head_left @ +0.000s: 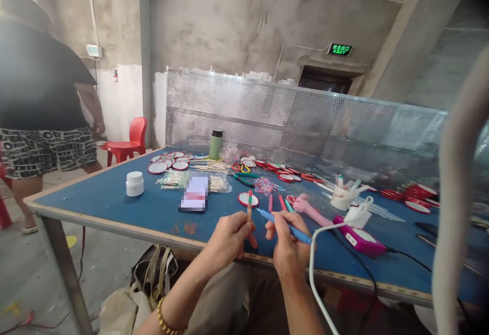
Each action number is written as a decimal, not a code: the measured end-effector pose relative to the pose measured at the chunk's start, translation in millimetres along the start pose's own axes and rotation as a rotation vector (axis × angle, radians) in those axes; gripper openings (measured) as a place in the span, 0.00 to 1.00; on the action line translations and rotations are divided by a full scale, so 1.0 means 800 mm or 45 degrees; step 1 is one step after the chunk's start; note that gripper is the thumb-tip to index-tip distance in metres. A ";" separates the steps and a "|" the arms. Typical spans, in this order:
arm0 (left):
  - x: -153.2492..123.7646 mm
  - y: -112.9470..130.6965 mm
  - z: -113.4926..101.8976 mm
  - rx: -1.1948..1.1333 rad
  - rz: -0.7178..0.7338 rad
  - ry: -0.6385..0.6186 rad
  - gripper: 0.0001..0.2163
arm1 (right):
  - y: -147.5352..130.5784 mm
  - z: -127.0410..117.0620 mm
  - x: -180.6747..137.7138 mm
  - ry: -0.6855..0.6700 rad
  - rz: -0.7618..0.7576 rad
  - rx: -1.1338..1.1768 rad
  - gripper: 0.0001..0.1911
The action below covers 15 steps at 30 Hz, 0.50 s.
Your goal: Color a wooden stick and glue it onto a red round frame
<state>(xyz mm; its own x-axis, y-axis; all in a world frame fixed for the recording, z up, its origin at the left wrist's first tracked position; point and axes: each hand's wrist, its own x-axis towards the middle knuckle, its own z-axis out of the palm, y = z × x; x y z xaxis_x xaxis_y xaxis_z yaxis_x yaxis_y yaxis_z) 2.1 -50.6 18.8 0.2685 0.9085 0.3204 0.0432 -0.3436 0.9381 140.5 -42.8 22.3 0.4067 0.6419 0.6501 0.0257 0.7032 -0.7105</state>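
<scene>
Over the front edge of the table (95, 200), stick at the clock's centre. One wooden stick (249, 213), upright, upper end coloured green and red; pinched in the fingertips of the left hand (228, 235), which I see at seven o'clock. One beaded bracelet (168, 319), left wrist. One blue pen (301, 235), at four o'clock, grasped by the curled fingers of the right hand (288, 246); its tip is close beside the stick, contact I cannot tell.

One red-rimmed white disc (242, 200), just beyond the stick. Three markers (281, 202), pink, red and teal, near three o'clock. One white cup (341, 198) holding pens, three o'clock, further out. One purple box (361, 238), between three and four. One heap of small pink and blue pieces (267, 186), between one and two. Pliers (246, 178), twelve o'clock. One green bottle (216, 146), eleven. One phone (194, 195), screen blurred, and one white jar (135, 184), between nine and ten. More discs (168, 162), ten. One person (42, 75), dark top, ten, well apart.
</scene>
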 end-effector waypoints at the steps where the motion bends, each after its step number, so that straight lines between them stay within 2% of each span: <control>1: 0.000 0.000 0.000 0.010 0.001 0.004 0.11 | 0.001 0.000 0.000 -0.009 0.009 -0.005 0.11; 5: 0.001 -0.003 0.001 0.033 0.011 0.017 0.11 | 0.003 -0.001 0.000 -0.046 0.037 -0.017 0.13; 15: 0.003 0.000 0.004 -0.014 0.013 0.029 0.10 | 0.003 -0.007 0.002 0.003 0.019 -0.123 0.13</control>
<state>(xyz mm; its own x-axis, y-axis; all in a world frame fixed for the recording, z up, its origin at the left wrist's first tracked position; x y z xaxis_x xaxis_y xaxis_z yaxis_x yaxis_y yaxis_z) 5.9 -49.3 19.0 0.2468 0.9101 0.3330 0.0299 -0.3506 0.9360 145.9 -42.0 20.0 0.4100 0.6514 0.6384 0.1077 0.6604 -0.7431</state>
